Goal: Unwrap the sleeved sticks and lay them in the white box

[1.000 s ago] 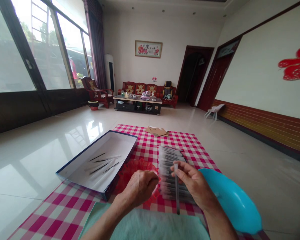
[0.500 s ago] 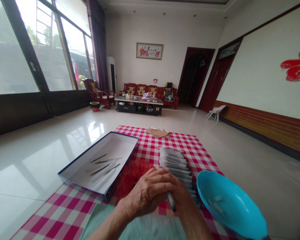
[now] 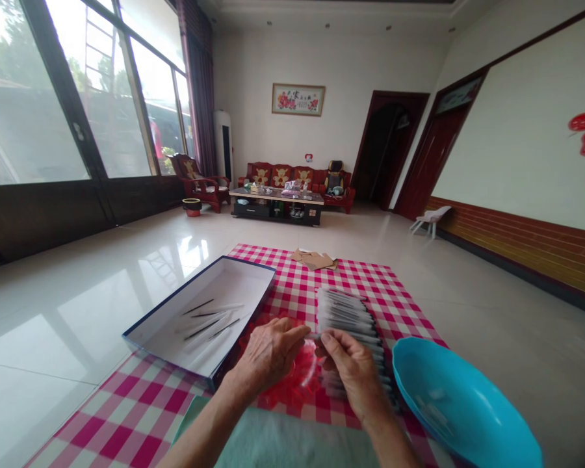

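Note:
My left hand [image 3: 268, 354] and my right hand [image 3: 353, 374] meet over a red lacy dish [image 3: 292, 383] on the red-and-white checked cloth [image 3: 292, 286]. Their fingertips pinch the two ends of a thin clear sleeve [image 3: 316, 336] held level between them. Just beyond my right hand lies a long stack of sleeved slim sticks [image 3: 346, 315]. A turquoise plastic bowl [image 3: 461, 406] sits to the right of my right hand. To the left lies a shallow white box lid with a dark blue rim [image 3: 202, 318], holding several dark thin sticks [image 3: 207, 322].
A pale green cloth [image 3: 292, 445] lies at the near edge under my forearms. Cardboard scraps [image 3: 316, 260] rest at the cloth's far end. Glossy white floor tiles surround the cloth. Far off stand a coffee table [image 3: 275, 205], red sofa [image 3: 297, 177] and small white chair [image 3: 431, 218].
My hands overlapped half a second ago around an upright stick; now they are slightly apart, holding a thin sleeve level between the fingertips. The view has shifted a little.

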Motion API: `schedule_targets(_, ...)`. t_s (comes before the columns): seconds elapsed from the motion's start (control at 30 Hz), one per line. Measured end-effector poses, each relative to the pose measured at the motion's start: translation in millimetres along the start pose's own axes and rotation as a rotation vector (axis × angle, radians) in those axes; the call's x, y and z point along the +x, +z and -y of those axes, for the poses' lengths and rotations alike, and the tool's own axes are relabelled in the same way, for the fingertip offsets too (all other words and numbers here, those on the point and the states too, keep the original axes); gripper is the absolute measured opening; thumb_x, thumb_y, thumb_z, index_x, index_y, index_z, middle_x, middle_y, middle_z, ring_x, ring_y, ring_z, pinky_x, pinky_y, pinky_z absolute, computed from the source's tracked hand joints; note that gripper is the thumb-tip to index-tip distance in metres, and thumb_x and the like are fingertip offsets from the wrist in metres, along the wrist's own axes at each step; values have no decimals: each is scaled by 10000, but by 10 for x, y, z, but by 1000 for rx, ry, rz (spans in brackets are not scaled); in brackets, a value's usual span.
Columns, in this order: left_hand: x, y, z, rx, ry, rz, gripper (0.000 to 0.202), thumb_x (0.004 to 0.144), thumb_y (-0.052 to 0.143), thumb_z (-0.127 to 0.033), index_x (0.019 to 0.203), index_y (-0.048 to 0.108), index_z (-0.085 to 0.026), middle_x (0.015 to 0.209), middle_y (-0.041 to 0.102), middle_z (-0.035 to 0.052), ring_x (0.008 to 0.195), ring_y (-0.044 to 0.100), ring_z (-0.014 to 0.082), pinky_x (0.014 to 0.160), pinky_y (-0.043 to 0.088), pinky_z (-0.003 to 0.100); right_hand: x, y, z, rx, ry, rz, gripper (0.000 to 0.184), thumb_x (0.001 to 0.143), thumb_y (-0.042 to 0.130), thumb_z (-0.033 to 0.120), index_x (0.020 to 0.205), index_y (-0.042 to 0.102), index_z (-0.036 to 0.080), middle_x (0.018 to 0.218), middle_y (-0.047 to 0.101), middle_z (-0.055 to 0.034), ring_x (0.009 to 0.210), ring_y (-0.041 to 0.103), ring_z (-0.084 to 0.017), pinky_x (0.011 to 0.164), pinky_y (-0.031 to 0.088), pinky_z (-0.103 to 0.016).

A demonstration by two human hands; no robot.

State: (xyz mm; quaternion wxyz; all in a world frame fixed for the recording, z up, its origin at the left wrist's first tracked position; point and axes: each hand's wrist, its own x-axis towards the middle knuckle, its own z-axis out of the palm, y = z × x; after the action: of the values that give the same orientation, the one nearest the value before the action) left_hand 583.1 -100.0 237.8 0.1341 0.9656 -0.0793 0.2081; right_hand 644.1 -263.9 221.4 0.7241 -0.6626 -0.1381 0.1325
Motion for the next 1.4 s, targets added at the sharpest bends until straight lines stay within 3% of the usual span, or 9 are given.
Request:
schedule_targets(0.13,8,81,-49,-49,1,-10,225,929,376,-331,967,572,-229,788,575,0,710,544,139,583,334,231,-9,95,-28,-35,102,-62,346,696,652,514,762,652,174,559,606,16,435,477,-86,379,364,-175)
schedule_targets(0.23,10,138,-63,-94,0,-34,205,931,374,-289,895,553,-195,780,588,0,704,541,129,601,339,227,1,136,-46,-39,121,-92,359,678,658,526,713,633,170,512,564,29,389,418,-74,347,313,-176)
schedule_targets(0.37,7,120,-23,-60,25,-30,263,937,354,-276,790,555,-193,727,577,0,684,526,128,597,328,225,26,158,-96,-20,34,-90,351,668,674,508,668,635,159,522,560,20,463,464,-95,414,366,-189)
schedule_targets(0.5,2,13,55,-93,58,50,302,938,347,-298,768,570,-187,693,584,2,638,534,121,599,343,218,39,183,-152,17,-7,-20,322,672,687,473,714,675,153,566,589,11,528,504,-107,493,409,-199)
schedule_targets(0.67,-7,-81,115,-134,69,99,313,923,361,-292,753,599,-181,678,602,7,601,543,116,599,362,209,33,211,-153,48,19,50,292,656,714,436,770,703,168,667,651,-11,630,572,-136,578,463,-219)
schedule_targets(0.9,-10,-56,137,-119,45,87,292,910,376,-280,780,618,-179,681,628,15,613,577,127,604,377,214,16,218,-112,99,49,73,371,626,744,411,916,686,186,840,683,-31,718,619,-168,626,499,-253)
schedule_targets(1.07,-11,-52,117,-123,5,104,228,902,397,-283,889,612,-208,713,651,10,660,615,146,623,395,225,29,193,-141,-99,4,77,359,728,622,505,786,694,158,530,574,11,457,475,-112,430,375,-213)
schedule_targets(1.13,-17,-51,115,-122,-23,98,199,894,411,-287,924,594,-213,696,649,5,656,618,149,617,396,226,38,180,-150,-130,-15,74,344,730,623,498,765,693,163,520,561,15,439,442,-105,416,343,-213)
schedule_targets(1.4,-31,-72,172,-164,8,105,190,897,416,-301,936,579,-213,718,648,0,644,614,138,612,390,217,14,184,-67,-53,-50,160,267,702,685,393,879,690,194,787,683,-17,672,596,-153,613,465,-239)
